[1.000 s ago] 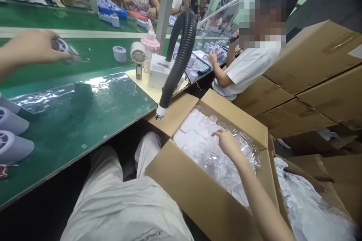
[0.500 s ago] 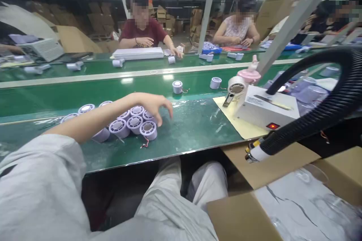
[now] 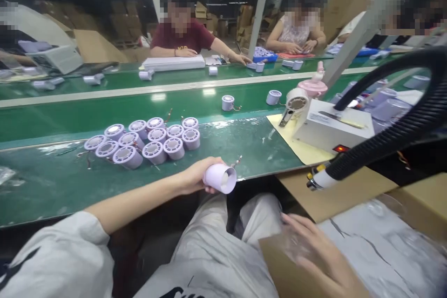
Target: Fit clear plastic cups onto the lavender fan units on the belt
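My left hand [image 3: 199,174] is wrapped round a lilac cylindrical fan housing [image 3: 217,178]. Its open end faces right and towards me, with a pale round core inside and a short wire sticking out. Low on the right, over the carton flap, my right hand [image 3: 319,249] holds a clear plastic piece [image 3: 296,244], blurred and see-through, so its exact shape cannot be made out. Several more lilac fan housings [image 3: 152,151] stand in a cluster on the green bench [image 3: 230,144], grille ends up, some with thin wires showing.
Two housings stand apart on the green conveyor [image 3: 181,102]. To the right are a white box with a red-lit switch [image 3: 314,125], a black corrugated hose [image 3: 370,158] and an open carton [image 3: 289,265] holding clear plastic pieces. Co-workers sit across the conveyor.
My left hand has picked up a housing from the cluster and drawn it towards me, over the bench's front edge. My right hand has come into view with a clear plastic piece.
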Available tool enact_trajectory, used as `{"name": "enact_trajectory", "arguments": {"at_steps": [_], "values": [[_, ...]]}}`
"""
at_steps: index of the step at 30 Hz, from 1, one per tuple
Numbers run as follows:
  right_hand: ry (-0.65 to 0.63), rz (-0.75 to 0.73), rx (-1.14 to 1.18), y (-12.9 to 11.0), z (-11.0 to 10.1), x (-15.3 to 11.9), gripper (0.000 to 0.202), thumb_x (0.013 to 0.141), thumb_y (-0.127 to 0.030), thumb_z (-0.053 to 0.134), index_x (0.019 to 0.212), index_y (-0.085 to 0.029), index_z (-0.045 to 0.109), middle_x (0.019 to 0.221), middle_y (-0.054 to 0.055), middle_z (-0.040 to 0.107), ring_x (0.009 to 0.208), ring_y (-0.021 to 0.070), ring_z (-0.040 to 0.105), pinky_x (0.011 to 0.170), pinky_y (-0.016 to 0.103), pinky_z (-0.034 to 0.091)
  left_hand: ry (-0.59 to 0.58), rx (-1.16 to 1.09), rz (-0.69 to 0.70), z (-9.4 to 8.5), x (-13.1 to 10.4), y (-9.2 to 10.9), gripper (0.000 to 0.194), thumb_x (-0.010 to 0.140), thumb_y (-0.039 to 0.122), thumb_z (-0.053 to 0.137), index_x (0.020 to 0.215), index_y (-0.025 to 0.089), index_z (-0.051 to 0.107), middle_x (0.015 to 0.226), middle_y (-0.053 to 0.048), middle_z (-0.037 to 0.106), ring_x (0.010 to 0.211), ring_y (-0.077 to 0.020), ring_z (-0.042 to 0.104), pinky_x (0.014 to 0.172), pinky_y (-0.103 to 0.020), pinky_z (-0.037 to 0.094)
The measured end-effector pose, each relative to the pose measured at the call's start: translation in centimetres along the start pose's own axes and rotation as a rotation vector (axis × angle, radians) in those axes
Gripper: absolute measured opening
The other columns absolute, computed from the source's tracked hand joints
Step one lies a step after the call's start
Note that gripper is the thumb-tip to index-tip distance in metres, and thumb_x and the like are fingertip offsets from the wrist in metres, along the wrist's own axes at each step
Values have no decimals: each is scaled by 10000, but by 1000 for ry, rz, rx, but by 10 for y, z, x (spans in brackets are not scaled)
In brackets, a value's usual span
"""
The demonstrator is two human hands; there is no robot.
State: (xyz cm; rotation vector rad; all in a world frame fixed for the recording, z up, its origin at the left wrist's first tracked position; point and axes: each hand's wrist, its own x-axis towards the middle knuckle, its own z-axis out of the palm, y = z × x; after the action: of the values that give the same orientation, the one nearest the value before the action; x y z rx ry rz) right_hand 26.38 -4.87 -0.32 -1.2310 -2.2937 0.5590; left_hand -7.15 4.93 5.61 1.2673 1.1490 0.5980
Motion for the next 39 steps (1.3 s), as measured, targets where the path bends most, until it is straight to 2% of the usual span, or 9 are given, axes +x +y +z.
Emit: {"name": "enact_trajectory", "arguments": {"at_steps": [4,11,14,19,23,27,31,35,39], "values": [[100,-97,-233,-45,21,37,501,904,-307,553,1400,-306,479,1306,134,524,1112,318,579,840,430,558,-354,-287,-265,56,13,-22,327,806,433,477,918,142,577,680,-29,595,492,-132,560,373,-193,372],[40,69,-440,-50,13,44,292,785,-83,642,1029,-235,694,1264,121,573,1057,327,549,755,416,550,-413,241,108,76,14,-19,219,848,287,510,909,168,684,847,-21,628,657,-115,549,543,-205,419],[-56,137,-177,-47,9,43,148,756,-102,715,830,-226,683,1267,76,570,1056,290,577,746,373,545,-269,441,360,80,9,-19,198,878,274,524,937,192,695,968,-44,622,878,-169,587,792,-271,454],[11,284,349,-49,4,46,226,915,-311,583,734,-205,665,1156,59,624,995,224,626,849,352,494,-107,368,423,86,9,-36,448,738,445,740,1118,224,654,1027,-60,595,938,-201,592,845,-323,482],[118,384,535,-46,3,47,293,896,-294,580,638,-203,685,1063,68,680,994,241,635,841,353,483,-124,356,541,85,14,-51,648,553,466,858,1129,227,683,1250,-124,507,1137,-279,549,1016,-429,440],[200,472,725,-37,2,47,295,826,-327,673,554,-212,674,959,59,722,930,246,662,803,360,521,-278,250,486,86,12,-50,666,655,383,821,1271,259,597,1375,-137,508,1248,-304,513,1044,-463,435],[140,401,881,-33,1,42,158,755,-393,773,790,-238,764,1161,68,694,1114,296,622,866,408,560,-336,-71,274,89,5,-45,656,708,293,789,1312,231,541,1316,-126,579,1122,-260,614,930,-388,530],[91,179,554,-35,3,33,393,780,-273,777,1160,-301,677,1410,38,527,1307,289,479,1085,473,417,-322,-278,99,89,1,-46,649,749,299,757,1336,228,489,1269,-126,603,1014,-243,656,768,-341,584],[61,148,479,-36,5,25,373,842,-253,720,1198,-293,616,1413,52,524,1275,271,516,1054,443,455,-377,-213,156,85,1,-48,688,741,286,768,1367,274,486,1353,-120,559,1081,-257,638,809,-337,575]]}}
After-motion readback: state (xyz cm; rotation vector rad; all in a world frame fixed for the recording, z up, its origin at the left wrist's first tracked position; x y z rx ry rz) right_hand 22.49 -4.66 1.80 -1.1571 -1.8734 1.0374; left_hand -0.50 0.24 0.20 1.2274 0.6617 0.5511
